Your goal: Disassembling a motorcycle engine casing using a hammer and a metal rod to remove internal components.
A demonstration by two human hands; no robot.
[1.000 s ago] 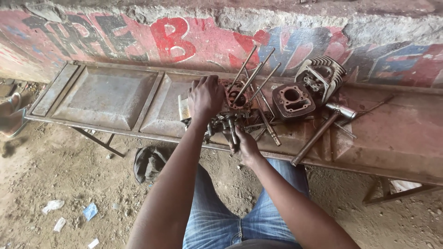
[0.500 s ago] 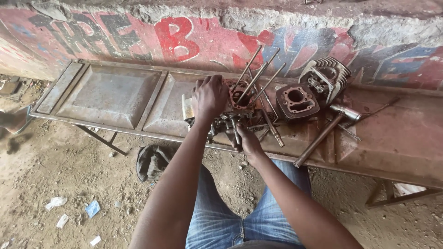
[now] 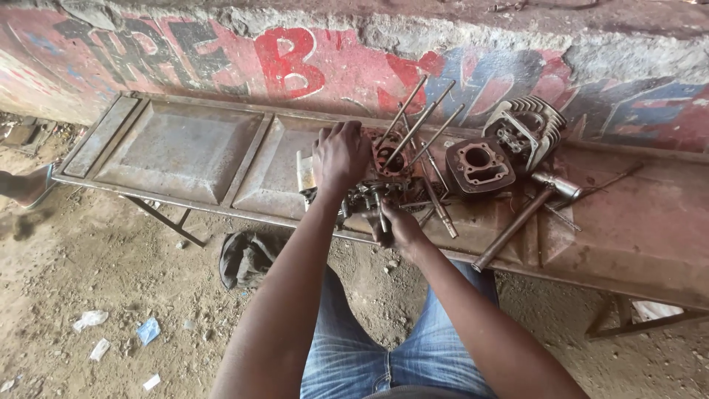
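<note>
Both arms reached forward from the seated body, forearms converging. Left hand (image 3: 340, 157) lay palm-down, fingers curled over and spread slightly, wrist straight. Right hand (image 3: 395, 224) sat lower and nearer, fingers closed in a grip, wrist bent slightly.

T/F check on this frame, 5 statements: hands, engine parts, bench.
1. The left hand rests on top of the engine part with long studs. True.
2. The right hand is at the near edge of the metal bench, by the small metal assembly. True.
3. The finned cylinder head lies on the ground. False: it sits on the bench, near the wall.
4. The long-handled tool is in the left hand. False: it lies free on the bench.
5. The dark cylinder block lies left of both hands. False: it lies to their right.
</note>
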